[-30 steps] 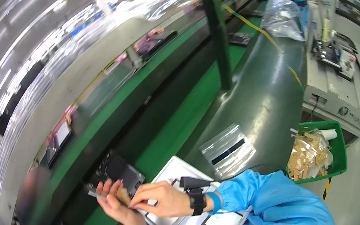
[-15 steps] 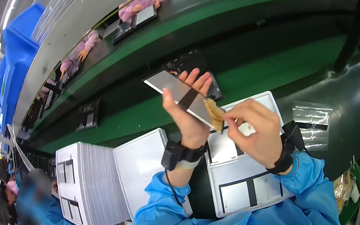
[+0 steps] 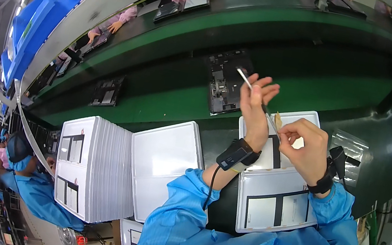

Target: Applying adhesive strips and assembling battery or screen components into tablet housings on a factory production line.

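A thin flat panel point(image 3: 245, 79), silver-grey with a black strip, lies across my left hand point(image 3: 255, 120). It is turned almost edge-on, with my thumb at its edge and the other fingers behind it. At the panel's near end a crinkled amber film point(image 3: 278, 120) stands up. My right hand point(image 3: 307, 147) pinches beside that end, thumb and forefinger closed on the film; its exact hold is partly hidden. Below both hands sits a white tray point(image 3: 239, 211) with similar silver panels point(image 3: 264, 212) bearing black strips. Another white tray point(image 3: 284, 114) adjoins its far side.
A tall stack of white trays point(image 3: 109, 170) stands left, beside a bare white tray point(image 3: 164, 153). An opened laptop base point(image 3: 220, 90) rests on the green conveyor point(image 3: 163, 101). A clear plastic sleeve point(image 3: 347, 154) lies right. Co-workers sit across the line and at left.
The panel has tipped from showing its broad face to nearly edge-on. My view has shifted, and both hands now appear farther right. The right fingers remain at the amber film.
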